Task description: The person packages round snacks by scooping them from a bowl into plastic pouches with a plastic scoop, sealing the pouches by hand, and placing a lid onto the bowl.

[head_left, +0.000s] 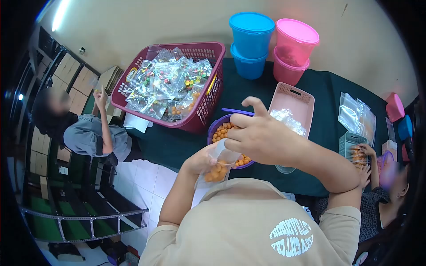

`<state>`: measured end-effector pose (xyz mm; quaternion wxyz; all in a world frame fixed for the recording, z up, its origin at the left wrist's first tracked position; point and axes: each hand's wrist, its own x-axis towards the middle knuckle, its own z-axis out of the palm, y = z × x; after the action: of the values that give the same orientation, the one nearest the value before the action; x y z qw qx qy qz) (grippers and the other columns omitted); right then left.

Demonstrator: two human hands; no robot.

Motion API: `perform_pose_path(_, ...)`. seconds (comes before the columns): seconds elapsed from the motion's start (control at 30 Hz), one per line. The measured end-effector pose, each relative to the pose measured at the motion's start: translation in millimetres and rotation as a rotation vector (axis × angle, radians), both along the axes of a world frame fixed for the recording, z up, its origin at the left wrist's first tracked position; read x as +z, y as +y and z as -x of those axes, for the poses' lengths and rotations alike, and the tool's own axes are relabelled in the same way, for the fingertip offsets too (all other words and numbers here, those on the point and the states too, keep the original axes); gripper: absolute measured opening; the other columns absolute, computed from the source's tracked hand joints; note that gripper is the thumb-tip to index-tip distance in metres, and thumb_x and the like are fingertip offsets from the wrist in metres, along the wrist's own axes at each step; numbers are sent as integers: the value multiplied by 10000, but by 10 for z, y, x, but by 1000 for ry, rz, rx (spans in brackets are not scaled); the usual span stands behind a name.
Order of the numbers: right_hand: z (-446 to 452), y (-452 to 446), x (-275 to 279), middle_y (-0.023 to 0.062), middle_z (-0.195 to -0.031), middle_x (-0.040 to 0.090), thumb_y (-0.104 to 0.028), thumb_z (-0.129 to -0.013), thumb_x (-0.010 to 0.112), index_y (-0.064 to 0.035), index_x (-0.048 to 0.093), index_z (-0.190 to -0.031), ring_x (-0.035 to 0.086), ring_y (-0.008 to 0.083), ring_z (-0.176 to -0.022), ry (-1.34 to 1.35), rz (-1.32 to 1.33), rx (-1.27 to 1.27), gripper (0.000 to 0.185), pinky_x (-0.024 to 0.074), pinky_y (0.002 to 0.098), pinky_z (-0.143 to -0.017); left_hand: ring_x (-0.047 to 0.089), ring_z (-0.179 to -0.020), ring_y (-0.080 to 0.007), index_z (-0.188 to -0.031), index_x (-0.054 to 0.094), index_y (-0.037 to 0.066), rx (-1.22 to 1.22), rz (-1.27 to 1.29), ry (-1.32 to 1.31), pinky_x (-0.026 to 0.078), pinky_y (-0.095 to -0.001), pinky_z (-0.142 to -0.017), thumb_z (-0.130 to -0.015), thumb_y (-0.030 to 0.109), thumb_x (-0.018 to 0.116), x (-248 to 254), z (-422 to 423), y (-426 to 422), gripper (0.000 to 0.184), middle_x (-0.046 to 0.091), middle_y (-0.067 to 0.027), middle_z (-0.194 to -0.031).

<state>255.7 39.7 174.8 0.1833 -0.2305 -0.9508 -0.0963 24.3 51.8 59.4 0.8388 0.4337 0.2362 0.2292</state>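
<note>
Holding a clear bag [216, 174], the left grip [202, 160] is near the middle of the frame in the head view. Its fingers are clamped on the side of the bag. Some orange balls sit in the bottom of the bag. The right grip [249, 133] is just above and to the right of the bag's top. One finger is up and bent, and the rest curl in. A pale, see-through piece is by its fingertips, but I cannot tell if the right grip pinches it.

Behind both, in the middle of the frame, a purple tub [209, 136] has more orange balls in it. The tub is on a desk [242, 91] with a dark green cloth.

In the upper left, a big dark pink basket [214, 99] is full of shiny packets [168, 82]. At the top, two blue tubs [252, 37] make one stack, and two pink tubs [296, 40] make another beside it. Below those, a light pink tray [290, 98] has clear plastic [288, 120] in it. Flat clear bags [355, 116] lie on the right of the frame.

On the far left, a person in a grey top [91, 136] lifts a hand. At the lower right, another person's hands [365, 151] are at a small basket [347, 141].
</note>
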Motion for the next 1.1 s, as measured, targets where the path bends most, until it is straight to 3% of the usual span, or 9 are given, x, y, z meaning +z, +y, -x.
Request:
perform_pose_path(0.17,-39,-143,-209,-52,-781,576,-143,-733,679,-148,616,-774,513,126,-913,107,118,19,76,271,469,-990,577,-1009,-188,-1349,368,8,-108,-26,-14,478,-300,-867,-593,471,839,-89,-122,-62,1003,568,-96,-1074)
perform_pose_path(0.4,-839,-422,-92,1,-693,593,-164,-762,669,-106,610,-717,515,201,-800,256,78,-636,94,328,422,-882,560,-1055,-207,-1312,430,23,103,-193,131,452,-341,-915,-586,440,847,-49,2,-100,935,546,-146,-1237)
perform_pose_path(0.47,-1141,-519,-506,37,-704,602,-230,-815,647,-107,646,-747,557,220,-802,126,227,-884,140,351,416,-804,560,-1093,-232,-1343,399,32,248,-361,177,427,-377,-991,-746,411,747,-93,105,-152,788,494,-170,-1328)
perform_pose_path(0.57,-1421,-674,-1573,84,-782,670,-264,-830,630,-128,705,-830,597,253,-853,-89,567,-1197,155,349,510,-841,554,-1119,-250,-1371,362,44,499,-229,-63,427,-403,-995,-851,396,642,-195,140,-229,688,431,-173,-1386)
perform_pose_path(0.63,-1446,-798,-2008,86,-840,687,-261,-839,625,-154,721,-881,617,269,-915,-109,801,-1245,149,336,583,-931,549,-1131,-257,-1412,311,62,530,-228,-121,420,-429,-1006,-923,386,531,-276,165,-197,627,381,-153,-1426)
perform_pose_path(0.77,-1417,-966,-2528,73,-794,673,-254,-837,637,-129,678,-875,614,270,-893,-13,799,-1288,138,371,528,-877,541,-1142,-278,-1457,261,96,645,-142,-228,414,-457,-1013,-949,432,432,-270,190,-154,633,392,-105,-1433)
perform_pose_path(0.9,-1377,-953,-2378,83,-957,659,-203,-802,679,-119,637,-943,581,285,-967,-11,862,-1335,169,387,508,-862,569,-1068,-262,-1445,278,91,603,87,-596,449,-440,-975,-925,406,449,-100,142,-137,631,477,-104,-1341)
perform_pose_path(0.97,-1297,-947,-2244,118,-1219,554,-174,-789,686,-101,600,-1103,508,300,-1095,114,647,-1368,333,359,516,-940,583,-990,-244,-1420,305,73,610,-76,-453,483,-407,-929,-927,395,466,-195,140,-119,610,506,-99,-1268)
perform_pose_path(1.1,-1003,-458,-2066,145,-1320,473,-188,-821,651,-60,546,-1200,426,331,-1237,422,472,-1036,413,333,504,-1006,574,-973,-201,-1397,316,42,732,-373,-60,484,-351,-885,-972,407,442,-351,60,-197,574,559,-109,-1153)
